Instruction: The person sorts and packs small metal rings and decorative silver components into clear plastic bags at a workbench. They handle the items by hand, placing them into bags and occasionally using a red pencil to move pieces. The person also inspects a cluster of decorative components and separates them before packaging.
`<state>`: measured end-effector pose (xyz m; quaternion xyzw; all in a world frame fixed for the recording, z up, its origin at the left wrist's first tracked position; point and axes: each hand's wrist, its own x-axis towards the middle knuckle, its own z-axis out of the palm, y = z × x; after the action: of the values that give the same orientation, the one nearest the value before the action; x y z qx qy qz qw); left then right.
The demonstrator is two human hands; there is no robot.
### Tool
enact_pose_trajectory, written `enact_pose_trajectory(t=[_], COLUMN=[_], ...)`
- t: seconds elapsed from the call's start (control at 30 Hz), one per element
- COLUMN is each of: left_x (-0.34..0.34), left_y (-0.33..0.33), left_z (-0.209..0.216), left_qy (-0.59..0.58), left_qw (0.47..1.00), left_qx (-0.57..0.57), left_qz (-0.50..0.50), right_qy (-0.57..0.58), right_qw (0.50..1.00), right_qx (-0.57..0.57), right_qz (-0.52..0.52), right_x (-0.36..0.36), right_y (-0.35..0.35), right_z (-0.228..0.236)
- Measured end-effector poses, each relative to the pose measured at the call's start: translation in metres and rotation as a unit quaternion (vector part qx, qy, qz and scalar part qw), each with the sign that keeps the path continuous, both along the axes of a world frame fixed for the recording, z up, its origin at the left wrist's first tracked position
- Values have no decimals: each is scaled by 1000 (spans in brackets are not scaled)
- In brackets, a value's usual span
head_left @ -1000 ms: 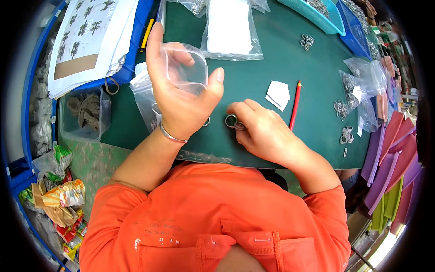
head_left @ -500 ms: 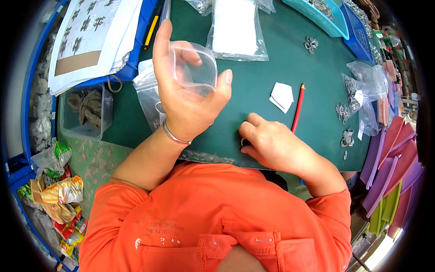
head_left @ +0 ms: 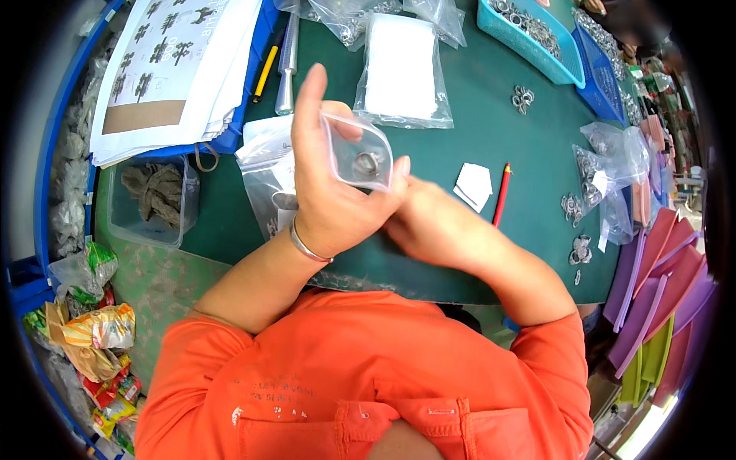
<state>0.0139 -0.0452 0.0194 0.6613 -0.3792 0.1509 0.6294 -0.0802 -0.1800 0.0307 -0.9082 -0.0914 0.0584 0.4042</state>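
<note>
A small clear plastic bag (head_left: 349, 165) is spread at the mouth by my left hand (head_left: 333, 192), its thumb and fingers holding the sides. Inside it show a few silvery rings (head_left: 368, 162). My right hand (head_left: 429, 226) is close against the left one, just below the bag; it is blurred and its fingers are hidden. Under my left wrist a larger zip bag (head_left: 264, 172) with metal pieces lies on the green table. Small white paper cards (head_left: 474, 186) and a red pencil (head_left: 502, 195) rest to the right of my hands.
Small ring piles (head_left: 523, 100) dot the table's right part. Turquoise basket (head_left: 567, 65) with rings stands at the far right, near bagged rings (head_left: 602, 172). Papers (head_left: 172, 77), a yellow-black pen (head_left: 266, 74), a metal rod (head_left: 287, 69) and a plastic tub (head_left: 153, 199) are leftward.
My right hand has moved left from the table's front edge up to the left hand. Rings now show in the small bag, which looked empty before.
</note>
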Motion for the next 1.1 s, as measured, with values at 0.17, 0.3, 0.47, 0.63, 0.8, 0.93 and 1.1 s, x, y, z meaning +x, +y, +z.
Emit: enact_pose_trajectory(t=[0.17,0.3,0.47,0.63,0.8,0.93,1.1], left_x=[-2,-6,-9,-11,-11,-9,1], left_y=[-2,-6,-17,-17,-16,-17,-11], left_z=[-2,0,1,-4,-1,1,-5], left_qy=[12,17,-76,-31,-20,12,361], left_qw=[1000,998,989,992,992,993,894], left_qx=[11,62,123,120,121,112,102], left_qz=[-2,4,35,-2,-13,-36,-246], right_qy=[-3,-103,-172,-137,-134,-124,5], right_qw=[997,982,979,987,987,987,960], right_qx=[-23,-24,-100,-26,-62,-56,207], right_qz=[-74,-155,-52,-80,-60,-81,-190], right_x=[8,15,20,15,7,5,-2], right_y=[-39,-35,-11,-17,-25,-32,-67], right_z=[50,85,103,102,94,80,86])
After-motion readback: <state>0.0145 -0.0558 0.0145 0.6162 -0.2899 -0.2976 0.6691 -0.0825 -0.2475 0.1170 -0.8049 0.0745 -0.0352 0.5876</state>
